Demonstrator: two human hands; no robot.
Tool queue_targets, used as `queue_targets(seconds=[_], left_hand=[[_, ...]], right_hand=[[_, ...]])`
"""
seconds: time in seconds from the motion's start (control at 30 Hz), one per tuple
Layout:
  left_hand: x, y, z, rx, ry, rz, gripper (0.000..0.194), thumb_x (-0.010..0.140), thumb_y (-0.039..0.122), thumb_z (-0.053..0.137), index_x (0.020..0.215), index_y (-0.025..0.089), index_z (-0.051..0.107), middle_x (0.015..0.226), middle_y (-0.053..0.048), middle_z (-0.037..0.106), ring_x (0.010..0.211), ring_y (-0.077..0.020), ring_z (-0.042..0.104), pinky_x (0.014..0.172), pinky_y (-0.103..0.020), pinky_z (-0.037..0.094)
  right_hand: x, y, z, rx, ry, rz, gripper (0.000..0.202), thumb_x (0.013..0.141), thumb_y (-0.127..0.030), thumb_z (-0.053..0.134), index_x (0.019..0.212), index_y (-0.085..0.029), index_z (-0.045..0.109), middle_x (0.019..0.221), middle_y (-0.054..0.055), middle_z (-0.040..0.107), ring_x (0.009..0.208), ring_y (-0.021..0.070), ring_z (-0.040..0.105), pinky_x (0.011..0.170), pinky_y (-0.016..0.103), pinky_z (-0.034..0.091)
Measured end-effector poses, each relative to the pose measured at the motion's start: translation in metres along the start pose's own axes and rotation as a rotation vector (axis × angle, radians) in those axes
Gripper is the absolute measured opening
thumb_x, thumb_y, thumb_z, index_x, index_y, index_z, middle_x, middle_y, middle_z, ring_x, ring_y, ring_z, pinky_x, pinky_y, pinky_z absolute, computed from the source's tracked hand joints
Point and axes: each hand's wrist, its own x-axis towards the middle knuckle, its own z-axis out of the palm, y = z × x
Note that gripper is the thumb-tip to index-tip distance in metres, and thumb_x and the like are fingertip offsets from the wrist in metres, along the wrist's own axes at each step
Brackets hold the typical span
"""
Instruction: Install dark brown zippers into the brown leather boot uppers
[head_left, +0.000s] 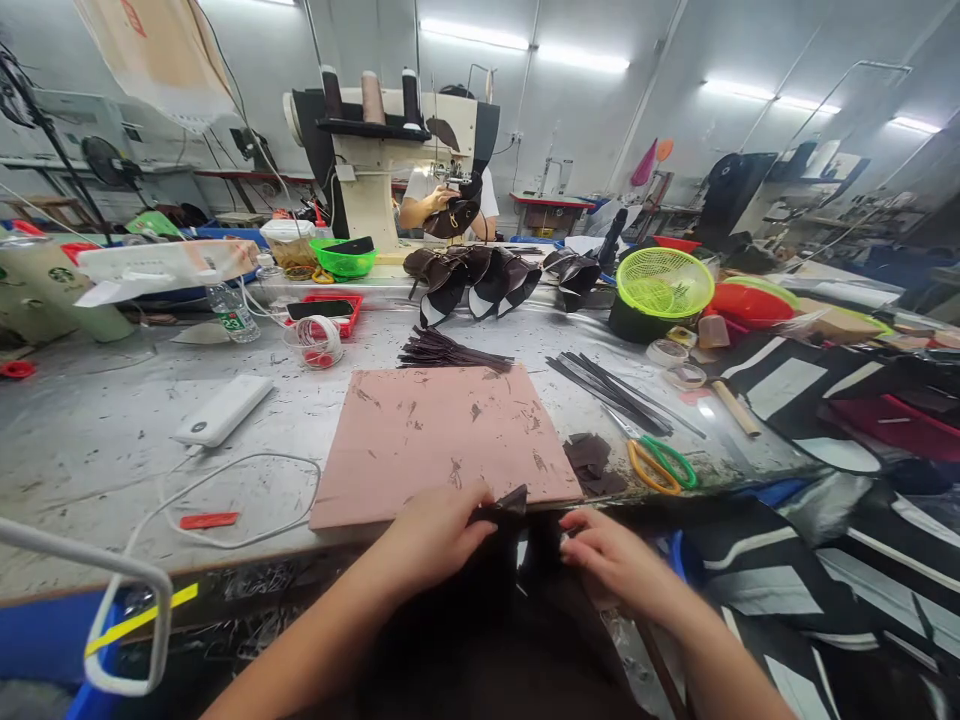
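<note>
My left hand [442, 530] pinches a dark brown leather piece [513, 501] at the front edge of the pink board [442, 430]. One pointed corner of the piece sticks up past my fingers. My right hand [604, 555] is closed with thumb and fingertips together, to the right of it. A small whitish spot shows at these fingertips, too small to name. Below both hands everything is very dark, so the lower part of the leather merges with my lap. Dark leather scraps [592, 462] and scissors with orange and green handles [660, 462] lie right of the board.
Dark strips lie behind the board [450, 350] and to its right [607, 390]. A white power bank [225, 410] with a cable is at left. Shaped leather pieces [472, 280] stand farther back, before a sewing machine [375, 190] where another person works. Black panels [810, 560] hang at right.
</note>
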Motion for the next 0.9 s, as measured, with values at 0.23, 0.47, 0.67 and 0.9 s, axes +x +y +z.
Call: queue_targets(seconds=[0.23, 0.47, 0.67, 0.9], left_hand=[[-0.015, -0.006, -0.012, -0.024, -0.003, 0.022, 0.03, 0.074, 0.027, 0.053, 0.104, 0.026, 0.055, 0.101, -0.001, 0.064, 0.091, -0.0204, 0.057, 0.077, -0.027, 0.041], [-0.051, -0.041, -0.014, -0.042, -0.046, -0.135, 0.033, 0.07, 0.025, 0.056, 0.103, 0.025, 0.057, 0.103, -0.002, 0.063, 0.094, -0.0216, 0.056, 0.08, -0.029, 0.04], [-0.047, -0.045, -0.013, -0.207, -0.06, -0.102, 0.029, 0.072, 0.025, 0.053, 0.1, 0.024, 0.058, 0.102, 0.0, 0.063, 0.093, -0.019, 0.056, 0.081, -0.026, 0.04], [-0.045, -0.036, -0.018, -0.247, -0.066, -0.059, 0.026, 0.073, 0.024, 0.052, 0.098, 0.025, 0.058, 0.099, 0.002, 0.063, 0.091, -0.0176, 0.056, 0.08, -0.024, 0.04]], right_hand=[[0.013, -0.045, 0.047, 0.32, -0.18, -0.051, 0.025, 0.081, -0.034, 0.048, 0.073, -0.017, 0.065, 0.064, 0.0, 0.063, 0.064, 0.0174, 0.059, 0.061, 0.028, 0.047], [-0.002, 0.012, 0.0, 0.101, 0.005, 0.143, 0.03, 0.07, -0.029, 0.053, 0.097, -0.019, 0.062, 0.074, 0.004, 0.064, 0.058, 0.0152, 0.058, 0.052, 0.026, 0.045], [-0.019, 0.021, -0.015, -0.567, -0.15, 0.311, 0.019, 0.068, -0.016, 0.047, 0.067, -0.02, 0.065, 0.07, 0.009, 0.067, 0.07, 0.0254, 0.062, 0.061, 0.036, 0.045], [-0.007, -0.019, 0.002, -0.368, -0.069, 0.106, 0.024, 0.065, -0.011, 0.036, 0.064, -0.021, 0.058, 0.068, 0.002, 0.064, 0.066, 0.0172, 0.058, 0.059, 0.027, 0.042]])
